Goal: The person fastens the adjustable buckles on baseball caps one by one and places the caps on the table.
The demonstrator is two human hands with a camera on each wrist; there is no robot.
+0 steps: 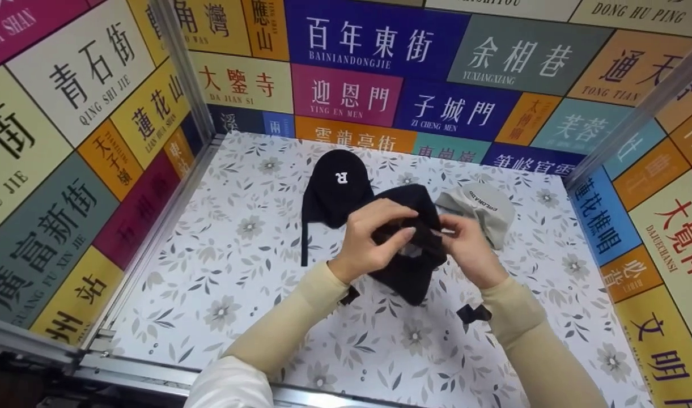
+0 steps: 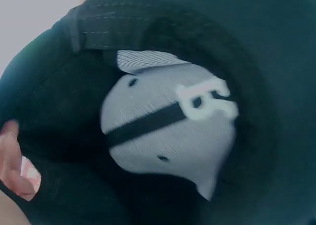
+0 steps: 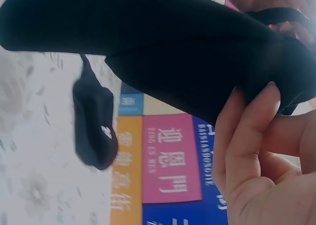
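Note:
Both hands hold a black cap [image 1: 416, 283] over the table, its brim pointing toward the person. The left hand [image 1: 368, 241] grips the near-left part of the opening, thumb and fingers on the dark fabric. On the other side, the right hand [image 1: 469, 245] pinches the edge between thumb and fingers; in the right wrist view those fingers [image 3: 249, 136] are bent against the black cloth. The left wrist view looks into the cap, where a grey lining [image 2: 163, 136] shows with a dark band and a white letter-like shape.
A second black cap [image 1: 337, 184] with a white letter R and a dangling strap lies behind to the left. A light grey cap [image 1: 493, 212] marked COLORADO lies behind the right hand. Colourful sign-printed walls [image 1: 346, 93] enclose the flower-patterned table [image 1: 249, 294].

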